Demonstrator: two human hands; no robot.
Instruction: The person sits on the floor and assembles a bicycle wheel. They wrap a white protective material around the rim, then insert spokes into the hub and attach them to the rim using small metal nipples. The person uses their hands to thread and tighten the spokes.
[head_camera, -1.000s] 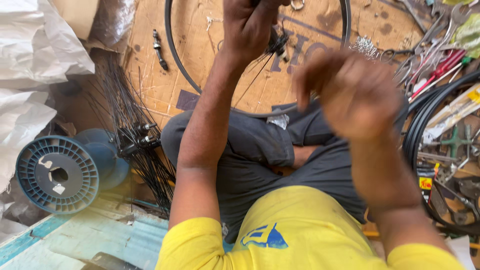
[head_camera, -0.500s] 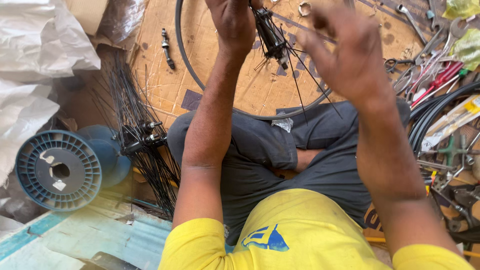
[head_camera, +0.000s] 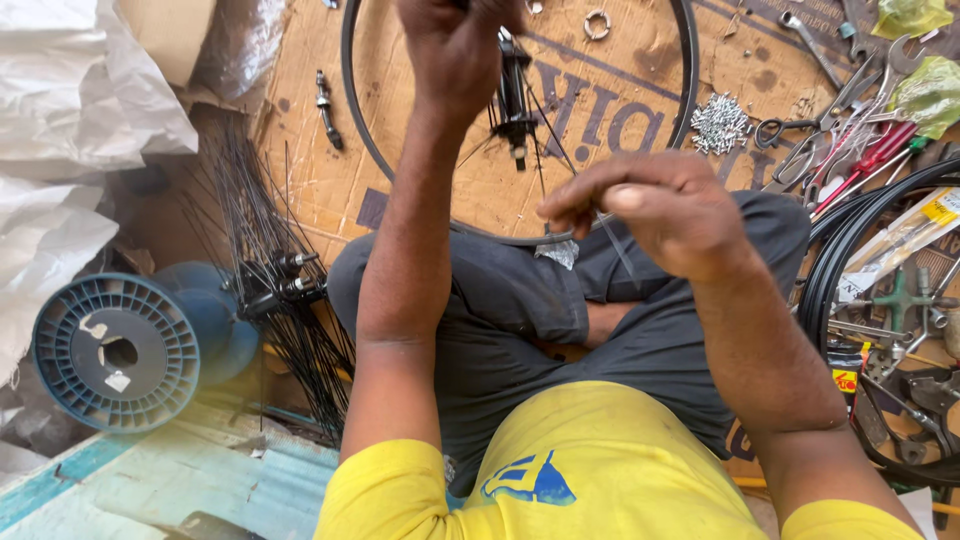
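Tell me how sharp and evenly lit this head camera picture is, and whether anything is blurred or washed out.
Head view: mostly sharp daylight, soft shadows. The right hand looks slightly soft, close to the lens; the left hand is cut off by the top edge. White plastic sheeting at left is nearly washed out. The wheel rim bows from wide-angle distortion.

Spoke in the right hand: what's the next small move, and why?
Probably swing the spoke out to the rim. The right hand pinches it over the lap, while the left hand holds the hub inside the rim.
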